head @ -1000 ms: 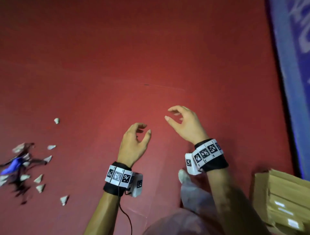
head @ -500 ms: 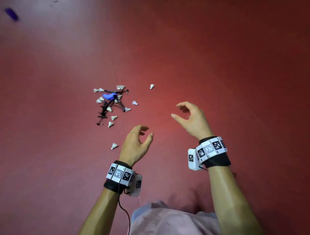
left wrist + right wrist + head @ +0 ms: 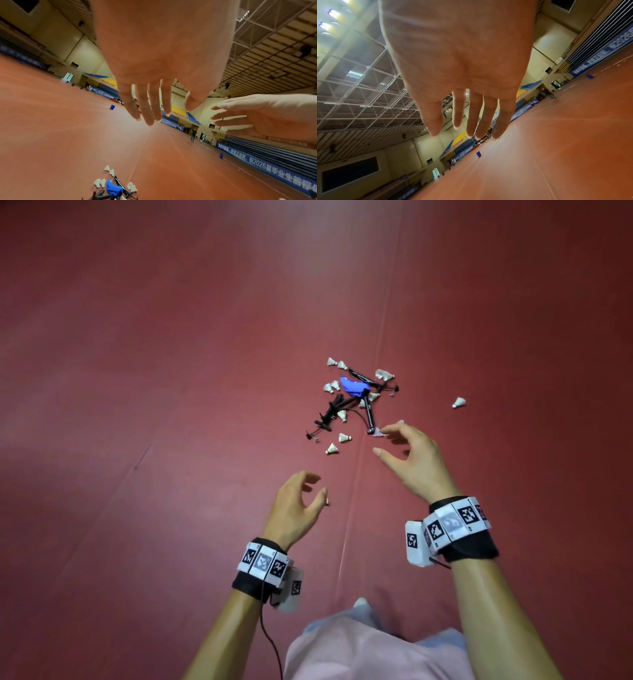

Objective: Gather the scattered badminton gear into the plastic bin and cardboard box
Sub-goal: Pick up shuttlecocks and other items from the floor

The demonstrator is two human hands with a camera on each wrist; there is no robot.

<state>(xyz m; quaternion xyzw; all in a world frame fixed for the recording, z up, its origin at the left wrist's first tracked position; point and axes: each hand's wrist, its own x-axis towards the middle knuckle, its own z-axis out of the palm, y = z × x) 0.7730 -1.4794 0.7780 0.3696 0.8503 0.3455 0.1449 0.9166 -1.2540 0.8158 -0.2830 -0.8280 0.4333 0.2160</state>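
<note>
On the red floor lies a pile of gear: black rackets [image 3: 334, 412], a blue cloth-like item [image 3: 354, 387] and several white shuttlecocks [image 3: 344, 437] around them. One shuttlecock [image 3: 459, 402] sits apart to the right. My right hand [image 3: 387, 441] hovers just short of the pile's near edge, fingers loosely curved and empty. My left hand [image 3: 313, 486] hangs lower and nearer to me, also empty. The left wrist view shows the left hand [image 3: 171, 113] with straight fingers, the pile [image 3: 112, 189] below it and the right hand [image 3: 248, 117]. Straight, empty fingers of the right hand [image 3: 462, 134] fill the right wrist view.
A pale floor seam [image 3: 349, 525] runs from me towards the pile. Small blue bins [image 3: 112, 107] [image 3: 478, 154] stand far off on the hall floor, near a distant person [image 3: 193, 134]. Blue banners [image 3: 257, 163] line the walls. My pink clothing [image 3: 370, 645] fills the bottom edge.
The view swung left: the cardboard box at the lower right dropped out of sight, and the pile came from the left edge to straight ahead, closer. Both hands stayed empty.
</note>
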